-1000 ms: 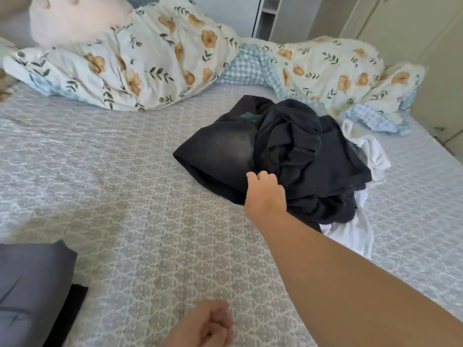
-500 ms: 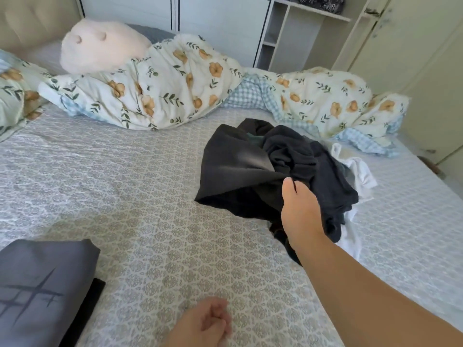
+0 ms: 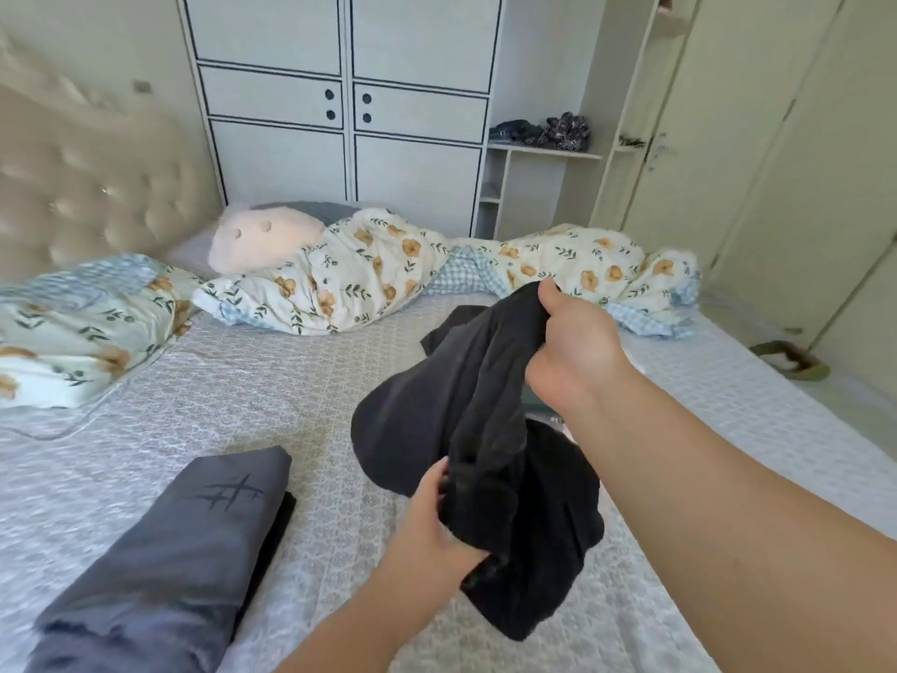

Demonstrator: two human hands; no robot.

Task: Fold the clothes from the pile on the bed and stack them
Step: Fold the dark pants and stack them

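Hands (image 3: 577, 352) lift black garment (image 3: 466, 420) above patterned bed (image 3: 272, 381).

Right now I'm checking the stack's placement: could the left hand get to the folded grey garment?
Probably yes: the folded grey garment lies close beside the left hand with bare bed between, though that hand grips the black garment.
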